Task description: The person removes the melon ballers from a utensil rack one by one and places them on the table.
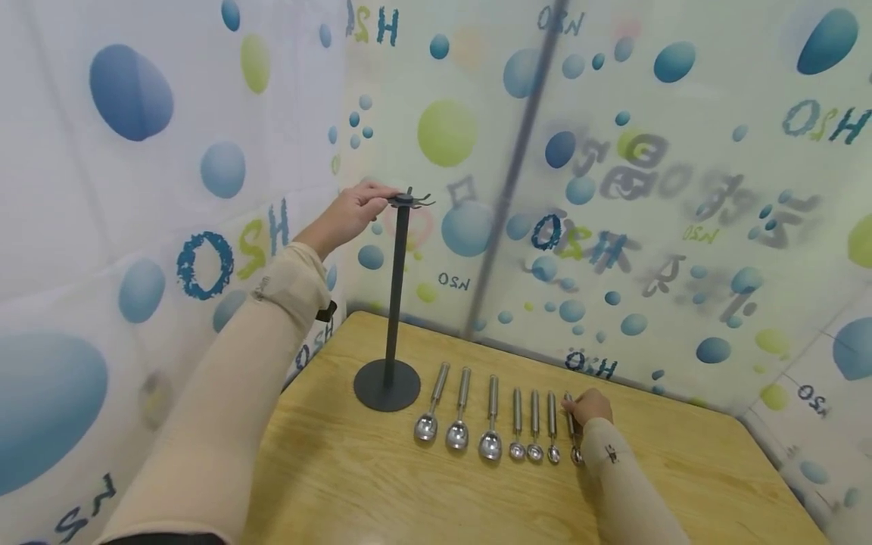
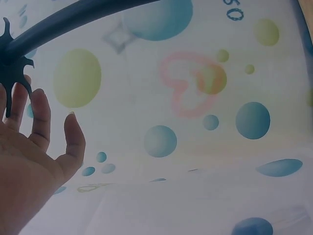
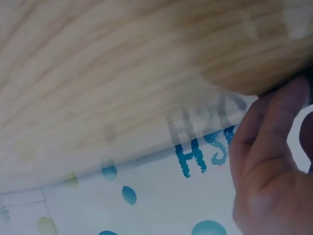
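My left hand (image 1: 350,216) is at the top of a dark stand (image 1: 397,288), its fingers extended over the hooks (image 1: 411,200). In the left wrist view, those fingers touch the hooks and the thumb is held apart from them. My right hand (image 1: 591,407) pinches the handle of the small metal scoop (image 1: 577,456) at the right end of a row; its bowl lies near the sleeve. Most of that scoop is out of frame in the right wrist view, where the curled fingers (image 3: 266,142) reach the right edge.
Three larger metal scoops (image 1: 457,435) and three small ones (image 1: 534,453) lie side by side on the wooden table (image 1: 381,484), handles away from me. The stand's round base (image 1: 387,397) is left of them. Printed curtains (image 1: 613,227) enclose the table's back and sides.
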Tool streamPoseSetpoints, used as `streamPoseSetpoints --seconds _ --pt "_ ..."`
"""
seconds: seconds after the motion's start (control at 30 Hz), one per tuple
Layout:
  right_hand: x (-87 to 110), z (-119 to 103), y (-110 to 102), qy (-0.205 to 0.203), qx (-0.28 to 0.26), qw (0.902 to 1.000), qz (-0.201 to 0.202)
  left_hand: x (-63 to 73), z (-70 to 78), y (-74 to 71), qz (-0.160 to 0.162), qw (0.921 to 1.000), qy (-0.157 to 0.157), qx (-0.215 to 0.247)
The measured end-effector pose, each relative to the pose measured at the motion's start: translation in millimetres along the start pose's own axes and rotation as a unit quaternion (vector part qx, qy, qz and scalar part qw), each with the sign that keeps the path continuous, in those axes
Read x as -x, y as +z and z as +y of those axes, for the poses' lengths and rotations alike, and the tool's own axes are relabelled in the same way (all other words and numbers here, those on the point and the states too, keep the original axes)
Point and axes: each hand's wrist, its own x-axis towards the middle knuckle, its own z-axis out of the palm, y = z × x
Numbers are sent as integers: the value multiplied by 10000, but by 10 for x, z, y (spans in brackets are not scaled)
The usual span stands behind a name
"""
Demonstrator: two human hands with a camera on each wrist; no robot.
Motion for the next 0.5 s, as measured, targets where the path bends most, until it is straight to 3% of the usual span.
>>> streamPoseSetpoints --seconds 0.3,0.5 --pt "-26 112 -172 -483 -185 9986 131 11 -35 -35 -29 9998 108 -146" --pt "-3 51 -348 -582 -793 9951 -42 30 -71 -9 -108 9996 157 209"
